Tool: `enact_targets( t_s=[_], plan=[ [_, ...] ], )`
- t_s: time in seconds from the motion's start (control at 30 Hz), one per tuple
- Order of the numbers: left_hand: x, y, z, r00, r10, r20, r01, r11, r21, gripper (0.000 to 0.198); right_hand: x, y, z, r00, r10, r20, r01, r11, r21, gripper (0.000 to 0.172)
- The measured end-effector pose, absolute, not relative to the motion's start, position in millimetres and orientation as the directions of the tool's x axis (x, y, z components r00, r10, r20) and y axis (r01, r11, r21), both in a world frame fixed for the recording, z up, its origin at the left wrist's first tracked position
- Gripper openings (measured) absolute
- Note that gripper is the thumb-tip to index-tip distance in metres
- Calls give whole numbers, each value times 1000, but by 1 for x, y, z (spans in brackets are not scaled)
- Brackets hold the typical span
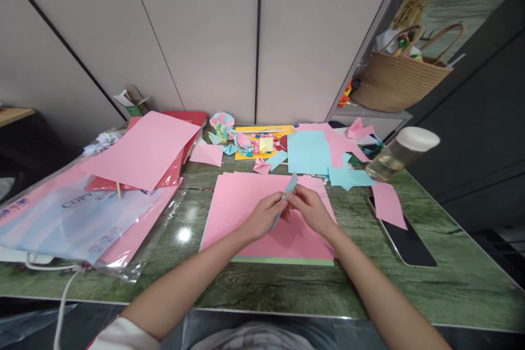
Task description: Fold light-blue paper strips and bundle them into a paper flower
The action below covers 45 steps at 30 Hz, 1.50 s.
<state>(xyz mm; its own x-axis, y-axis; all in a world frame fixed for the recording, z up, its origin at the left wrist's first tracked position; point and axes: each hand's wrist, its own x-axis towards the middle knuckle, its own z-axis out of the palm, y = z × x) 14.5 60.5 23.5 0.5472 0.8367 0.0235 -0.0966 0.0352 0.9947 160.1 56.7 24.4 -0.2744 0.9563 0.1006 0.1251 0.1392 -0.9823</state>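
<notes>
Both hands meet over a stack of pink paper sheets [238,208] lying on the green table [451,262]. My left hand [266,216] and my right hand [312,210] pinch a narrow folded strip of light blue paper [290,186]. The strip slants up and to the right, its top end poking out above the fingers and its lower part showing between the hands. Fingers of both hands are closed round it.
Loose pink sheets [143,150] and a plastic copy-paper pack [69,213] lie at left. Folded paper shapes [223,123], blue sheets [307,152] and pink scraps sit at the back. A phone [406,243] and a clear bottle [396,156] are at right. A woven basket [397,79] stands on a shelf.
</notes>
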Motion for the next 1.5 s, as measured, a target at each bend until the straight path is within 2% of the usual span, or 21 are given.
enact_targets(
  t_s=[0.07, 0.2, 0.37, 0.57, 0.7, 0.8, 0.97, 1.07, 1.2, 1.3, 1.4, 1.5],
  plan=[
    [14, 62, 23, 558, 830, 9, -118, 68, 991, 25, 161, 57, 26, -300, 948, 106, 149, 156, -976, 18],
    [12, 67, 22, 575, 815, -70, -189, 216, 958, 19, 167, 58, 36, -288, 946, 147, 319, 239, -917, 20],
    [8, 67, 24, 657, 740, -144, -281, 417, 864, 14, 173, 58, 44, -356, 917, 181, 442, 336, -832, 8],
    [7, 69, 26, 661, 739, -129, -353, 458, 816, 13, 175, 59, 43, -373, 889, 264, 563, 443, -698, 10],
    [7, 70, 27, 659, 744, -111, -381, 457, 803, 18, 178, 57, 48, -354, 842, 407, 495, 538, -682, 8],
    [8, 68, 29, 684, 726, -73, -397, 455, 797, 18, 178, 54, 49, -345, 817, 461, 344, 567, -748, 4],
    [8, 62, 35, 764, 644, -42, -397, 521, 755, 19, 175, 51, 41, -275, 852, 446, -21, 459, -888, 16],
    [5, 58, 37, 815, 576, -54, -366, 585, 724, 19, 173, 48, 40, -226, 871, 436, -123, 419, -900, 22],
    [4, 55, 39, 847, 530, -37, -348, 607, 714, 19, 170, 42, 44, -188, 857, 481, -57, 479, -876, 25],
    [7, 54, 37, 824, 566, -16, -344, 523, 780, 19, 166, 40, 46, -121, 859, 498, 14, 503, -864, 28],
    [14, 53, 31, 756, 654, -15, -306, 374, 876, 23, 161, 42, 45, -63, 901, 429, 99, 433, -896, 31],
    [21, 53, 24, 650, 760, -23, -305, 288, 908, 26, 158, 46, 43, -88, 931, 354, 139, 364, -921, 31]
  ],
)
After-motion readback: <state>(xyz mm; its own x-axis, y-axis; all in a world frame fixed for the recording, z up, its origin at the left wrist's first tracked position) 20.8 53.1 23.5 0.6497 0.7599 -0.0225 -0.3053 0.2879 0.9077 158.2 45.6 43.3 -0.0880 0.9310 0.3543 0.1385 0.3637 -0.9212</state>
